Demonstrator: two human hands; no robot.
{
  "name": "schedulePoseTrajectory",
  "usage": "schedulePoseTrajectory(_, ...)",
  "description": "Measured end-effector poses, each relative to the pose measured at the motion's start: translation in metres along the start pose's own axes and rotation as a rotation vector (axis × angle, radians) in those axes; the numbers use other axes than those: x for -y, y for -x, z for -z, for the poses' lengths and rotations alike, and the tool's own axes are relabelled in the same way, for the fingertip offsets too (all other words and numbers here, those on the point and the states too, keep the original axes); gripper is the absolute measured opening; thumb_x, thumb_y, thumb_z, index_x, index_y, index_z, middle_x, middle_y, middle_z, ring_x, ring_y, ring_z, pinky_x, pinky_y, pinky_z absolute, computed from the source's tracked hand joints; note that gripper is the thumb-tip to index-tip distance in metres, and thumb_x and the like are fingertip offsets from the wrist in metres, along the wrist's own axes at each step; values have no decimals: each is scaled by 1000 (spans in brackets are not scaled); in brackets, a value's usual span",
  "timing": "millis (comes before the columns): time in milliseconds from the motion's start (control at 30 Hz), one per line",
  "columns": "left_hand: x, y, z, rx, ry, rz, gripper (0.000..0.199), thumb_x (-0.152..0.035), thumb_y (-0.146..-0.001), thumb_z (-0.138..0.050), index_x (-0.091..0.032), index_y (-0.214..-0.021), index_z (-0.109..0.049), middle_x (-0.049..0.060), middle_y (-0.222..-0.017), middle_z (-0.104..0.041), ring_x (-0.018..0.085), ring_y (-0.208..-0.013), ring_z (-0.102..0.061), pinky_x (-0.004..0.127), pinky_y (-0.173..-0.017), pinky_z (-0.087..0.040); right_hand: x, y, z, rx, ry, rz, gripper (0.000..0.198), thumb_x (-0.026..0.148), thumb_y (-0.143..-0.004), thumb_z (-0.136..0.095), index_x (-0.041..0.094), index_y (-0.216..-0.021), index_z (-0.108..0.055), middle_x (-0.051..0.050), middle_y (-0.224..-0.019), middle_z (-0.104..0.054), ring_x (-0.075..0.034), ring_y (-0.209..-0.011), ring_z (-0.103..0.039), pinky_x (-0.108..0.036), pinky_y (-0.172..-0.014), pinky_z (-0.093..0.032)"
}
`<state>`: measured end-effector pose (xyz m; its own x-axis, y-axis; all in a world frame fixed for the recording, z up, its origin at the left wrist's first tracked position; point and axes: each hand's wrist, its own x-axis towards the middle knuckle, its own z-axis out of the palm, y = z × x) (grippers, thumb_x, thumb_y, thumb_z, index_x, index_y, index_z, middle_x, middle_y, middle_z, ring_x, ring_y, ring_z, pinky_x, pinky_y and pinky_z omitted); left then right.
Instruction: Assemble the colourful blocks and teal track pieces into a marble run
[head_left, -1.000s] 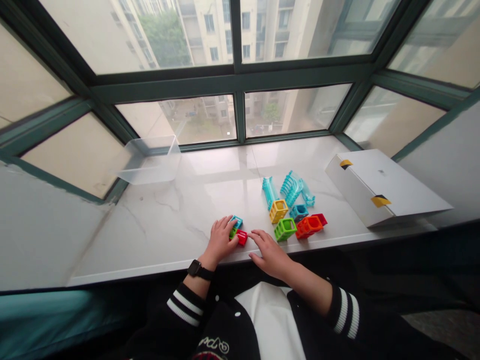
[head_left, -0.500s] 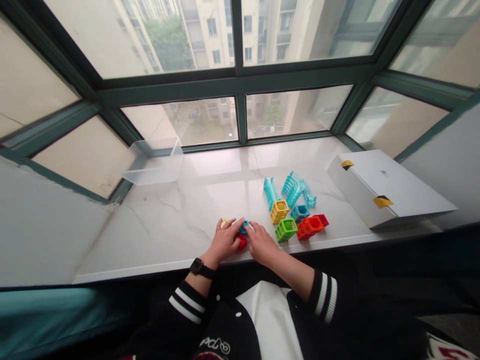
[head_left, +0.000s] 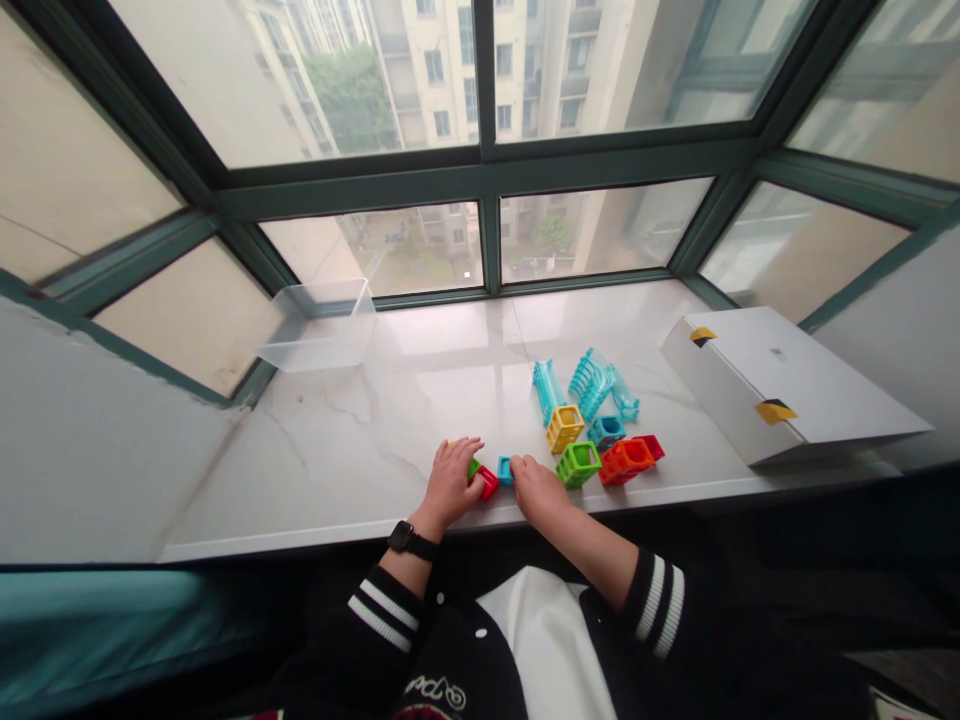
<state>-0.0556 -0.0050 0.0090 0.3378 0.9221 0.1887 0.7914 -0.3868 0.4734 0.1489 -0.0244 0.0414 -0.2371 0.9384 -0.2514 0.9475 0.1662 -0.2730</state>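
Observation:
My left hand (head_left: 450, 478), with a black watch on its wrist, is curled over a small group of plastic building blocks at the sill's front. A red block (head_left: 487, 483) shows beside its thumb, and a bit of a green block (head_left: 473, 467) shows between thumb and fingers. A sliver of yellow lies behind the knuckles, mostly hidden. My right hand (head_left: 538, 492) pinches a small blue block (head_left: 505, 470) from its right side. That blue block is apart from the red one, with a narrow gap between them.
Right of my hands stand a yellow block (head_left: 565, 430), a green block (head_left: 577, 465), a blue block (head_left: 606, 432) and an orange-red block (head_left: 627, 461). Behind them lie clear turquoise track pieces (head_left: 592, 383). A clear bin (head_left: 322, 355) stands back left, a white box (head_left: 787, 385) right.
My right hand has moved right with the blue block, away from the red one. My left hand stays over the other blocks, and more of the red and green shows. The view has shifted slightly.

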Motion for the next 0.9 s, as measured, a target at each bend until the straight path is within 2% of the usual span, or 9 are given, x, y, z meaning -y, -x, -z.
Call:
schedulePoseTrajectory(167, -6, -1, 3, -2, 6, 12, 62, -15, -82, -57, -25, -142, -58, 8, -148, -64, 29, -144, -52, 55, -130, -22, 2, 4, 14, -105, -76, -31, 20, 9, -101, -45, 18, -115, -57, -13, -115, -65, -23, -88, -68, -33, -77, -49)
schedulePoseTrajectory(267, -8, -1, 4, -16, 20, 17, 59, -16, -82, -58, -25, -140, -59, 8, -146, -66, 29, -141, -54, 55, -129, -22, -1, 11, 26, -250, -268, 116, 12, 14, -99, -52, 21, -107, -57, -9, -109, -65, -23, -92, -65, -32, -81, -49)
schedulePoseTrajectory(367, -7, -1, 4, -24, 31, 18, 56, -16, -82, -59, -25, -137, -61, 8, -142, -68, 29, -139, -56, 56, -129, -22, -3, 23, 36, -357, -488, 258, 13, 12, -92, -57, 23, -97, -55, -3, -96, -62, -19, -85, -62, -30, -77, -48)
schedulePoseTrajectory(533, -7, -2, 9, -35, 118, 41, 52, -15, -85, -59, -23, -136, -62, 9, -143, -66, 31, -144, -52, 61, -129, -18, -9, 38, 47, -410, -674, 300, 15, 10, -85, -58, 24, -90, -54, 1, -85, -59, -16, -73, -60, -28, -71, -47)
schedulePoseTrajectory(633, -19, 1, 24, -56, 258, -6, 56, -16, -86, -62, -25, -141, -58, 11, -149, -61, 32, -150, -45, 63, -130, -17, -14, 43, 52, -417, -705, 272, 14, 12, -85, -58, 24, -90, -54, 1, -83, -60, -16, -72, -60, -28, -68, -47)
schedulePoseTrajectory(733, -42, 9, 39, -34, 529, -108, 65, -17, -89, -65, -26, -152, -48, 13, -158, -51, 30, -152, -43, 53, -129, -31, -17, 46, 54, -433, -720, 272, 14, 11, -84, -58, 24, -90, -54, 1, -85, -60, -16, -73, -60, -29, -69, -48)
schedulePoseTrajectory(800, -56, 16, 43, -44, 675, -93, 68, -21, -90, -70, -26, -154, -47, 15, -160, -48, 31, -151, -44, 51, -128, -33, -17, 48, 53, -449, -725, 291, 15, 10, -83, -57, 23, -90, -54, 1, -85, -59, -16, -74, -60, -29, -70, -49)
schedulePoseTrajectory(900, -68, 21, 38, -75, 873, 15, 66, -27, -91, -75, -26, -152, -49, 15, -155, -54, 32, -146, -52, 50, -125, -38, -14, 49, 51, -454, -740, 334, 17, 8, -82, -58, 23, -90, -55, 1, -84, -58, -16, -75, -59, -29, -71, -49)
